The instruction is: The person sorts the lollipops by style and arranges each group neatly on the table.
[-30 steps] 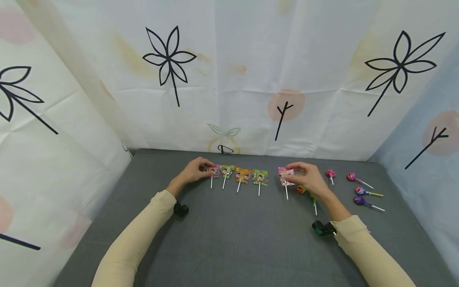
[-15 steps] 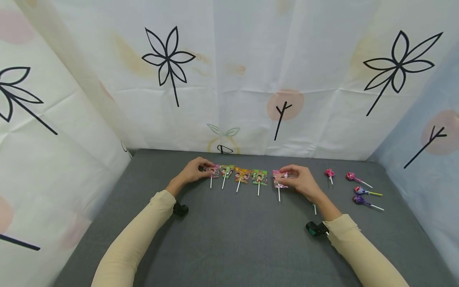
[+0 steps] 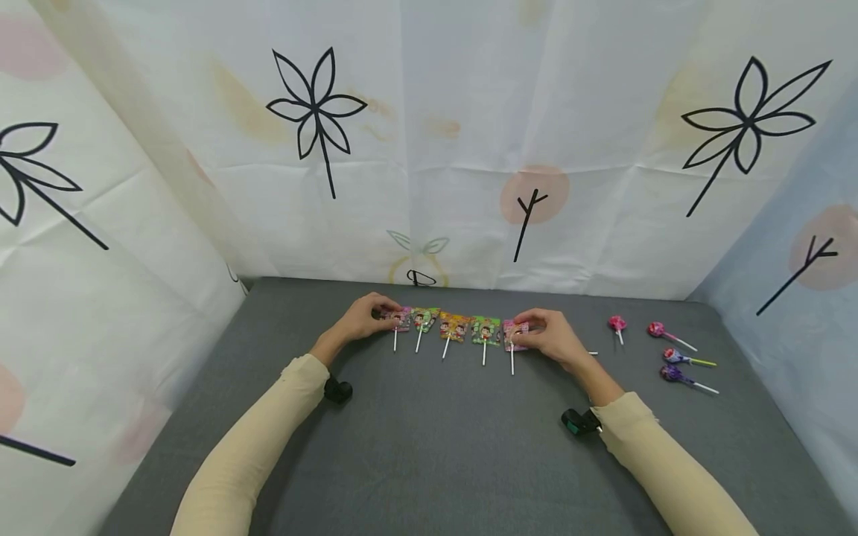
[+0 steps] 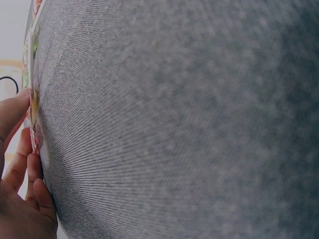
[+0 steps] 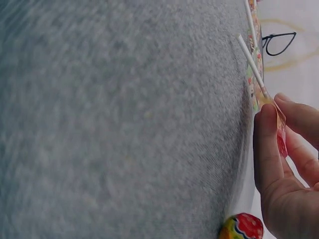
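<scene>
In the head view my left hand [image 3: 364, 318] pinches the wrapper edge of a pink-wrapped lollipop [image 3: 403, 318] at the left end of a row. Green [image 3: 424, 320], orange [image 3: 453, 326] and another green lollipop [image 3: 485, 330] follow it, flat-wrapped, white sticks toward me. At the row's right end my right hand [image 3: 553, 339] holds a second pink lollipop [image 3: 509, 332] by its wrapper, right beside the green one. Seen from the right wrist, its white stick [image 5: 254, 67] is tilted up off the cloth, between thumb and fingers.
To the right lie loose round lollipops: a pink one [image 3: 617, 324], a pink-stick one [image 3: 658, 330], a blue one [image 3: 672, 356] and a purple one [image 3: 672, 374]. A red-yellow round lollipop [image 5: 244, 226] lies below my right hand. Patterned curtains surround the grey tabletop [image 3: 429, 447].
My right hand has moved left with the pink lollipop, closing the gap to the row. It now covers most of the two round lollipops beneath it. My left hand has stayed put.
</scene>
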### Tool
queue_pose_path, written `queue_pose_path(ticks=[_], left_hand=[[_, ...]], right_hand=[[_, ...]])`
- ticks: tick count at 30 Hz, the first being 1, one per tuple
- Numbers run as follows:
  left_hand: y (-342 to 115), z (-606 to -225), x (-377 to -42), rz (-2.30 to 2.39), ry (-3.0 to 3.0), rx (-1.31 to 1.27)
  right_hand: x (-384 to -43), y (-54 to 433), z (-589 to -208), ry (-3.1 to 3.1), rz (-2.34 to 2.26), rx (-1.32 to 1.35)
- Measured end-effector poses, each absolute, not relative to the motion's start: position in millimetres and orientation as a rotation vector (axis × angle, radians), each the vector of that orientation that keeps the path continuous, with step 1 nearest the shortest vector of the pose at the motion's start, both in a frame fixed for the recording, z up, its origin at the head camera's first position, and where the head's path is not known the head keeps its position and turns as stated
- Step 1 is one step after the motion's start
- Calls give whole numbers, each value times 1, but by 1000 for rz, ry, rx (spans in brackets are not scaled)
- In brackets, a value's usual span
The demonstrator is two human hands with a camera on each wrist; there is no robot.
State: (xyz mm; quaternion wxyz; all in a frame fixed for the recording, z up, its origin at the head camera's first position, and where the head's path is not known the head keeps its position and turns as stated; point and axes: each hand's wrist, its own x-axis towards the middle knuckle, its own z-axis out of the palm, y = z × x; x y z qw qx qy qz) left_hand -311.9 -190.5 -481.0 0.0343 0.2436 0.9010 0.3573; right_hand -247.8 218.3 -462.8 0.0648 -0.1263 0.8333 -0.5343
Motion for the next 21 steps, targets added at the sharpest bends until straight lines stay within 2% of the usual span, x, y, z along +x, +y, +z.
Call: queue_pose_path(ticks=[21], left_hand=[[-192, -484, -314, 1105, 2756, 751]], right_hand=[[-256, 219, -469, 2603, -1495, -438]])
